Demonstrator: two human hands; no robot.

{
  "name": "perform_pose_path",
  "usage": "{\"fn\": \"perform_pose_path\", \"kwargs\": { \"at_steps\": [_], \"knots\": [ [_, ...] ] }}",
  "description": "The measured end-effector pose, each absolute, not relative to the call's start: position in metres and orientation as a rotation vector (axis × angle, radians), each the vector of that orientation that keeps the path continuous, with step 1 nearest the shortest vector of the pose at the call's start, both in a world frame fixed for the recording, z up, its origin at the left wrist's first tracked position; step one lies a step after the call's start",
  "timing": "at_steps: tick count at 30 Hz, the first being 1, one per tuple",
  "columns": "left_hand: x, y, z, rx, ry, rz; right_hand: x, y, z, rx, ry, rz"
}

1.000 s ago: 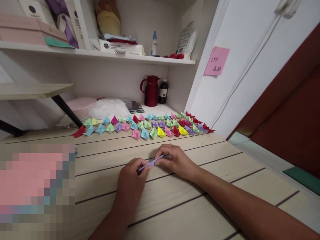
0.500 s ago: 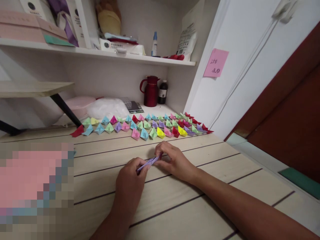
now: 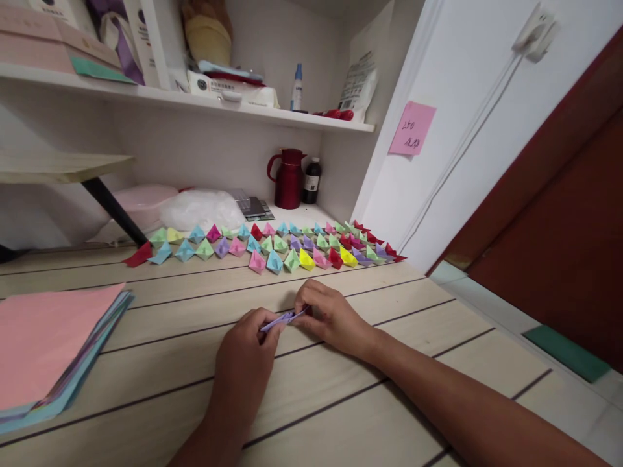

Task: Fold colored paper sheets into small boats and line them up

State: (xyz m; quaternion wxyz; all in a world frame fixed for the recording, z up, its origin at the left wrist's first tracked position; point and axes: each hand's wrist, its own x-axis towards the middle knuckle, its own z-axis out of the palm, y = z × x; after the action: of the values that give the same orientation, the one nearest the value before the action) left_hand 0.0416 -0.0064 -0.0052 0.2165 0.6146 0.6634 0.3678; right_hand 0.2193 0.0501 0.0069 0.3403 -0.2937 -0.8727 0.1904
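A small folded piece of purple paper [image 3: 281,320] is stretched between my two hands, just above the wooden table [image 3: 350,402]. My left hand [image 3: 248,347] pinches its left end between thumb and fingers. At the other end, my right hand [image 3: 328,318] grips it with fingers curled over, hiding that tip. Beyond my hands, several rows of folded paper boats [image 3: 274,262] in pink, blue, green, yellow, red and purple stand along the back of the table.
A stack of coloured paper [image 3: 58,344], pink on top, lies at the left. Behind the boats are a red thermos jug [image 3: 289,181], a dark bottle [image 3: 312,181] and a white plastic bag [image 3: 202,211]. A small raised stand [image 3: 63,167] is at the back left.
Both hands keep hold of the purple paper, which looks flatter and seen more edge-on. The view has shifted slightly, so most things sit a little further left.
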Motion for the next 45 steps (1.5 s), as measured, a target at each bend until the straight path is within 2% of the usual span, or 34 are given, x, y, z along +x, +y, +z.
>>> {"fn": "perform_pose_path", "kwargs": {
  "at_steps": [10,22,28,32,45],
  "knots": [
    [0.0435,-0.006,-0.007,1.754,1.805,0.983,0.2192,0.049,0.0048,-0.741,-2.235,0.553],
    [0.043,-0.0051,-0.0047,1.744,1.789,0.997,0.2201,0.0487,0.0024,-0.712,-2.334,0.253],
    [0.0418,-0.0069,-0.0042,1.741,1.722,1.024,0.2182,0.0492,0.0056,-0.709,-2.293,0.258],
    [0.0406,-0.006,-0.0044,1.658,1.711,1.034,0.217,0.0496,0.0073,-0.729,-2.229,0.45],
    [0.0435,-0.0061,-0.0008,1.332,1.613,1.119,0.2129,0.0561,0.0018,-0.853,-1.494,1.512]
  ]
}}
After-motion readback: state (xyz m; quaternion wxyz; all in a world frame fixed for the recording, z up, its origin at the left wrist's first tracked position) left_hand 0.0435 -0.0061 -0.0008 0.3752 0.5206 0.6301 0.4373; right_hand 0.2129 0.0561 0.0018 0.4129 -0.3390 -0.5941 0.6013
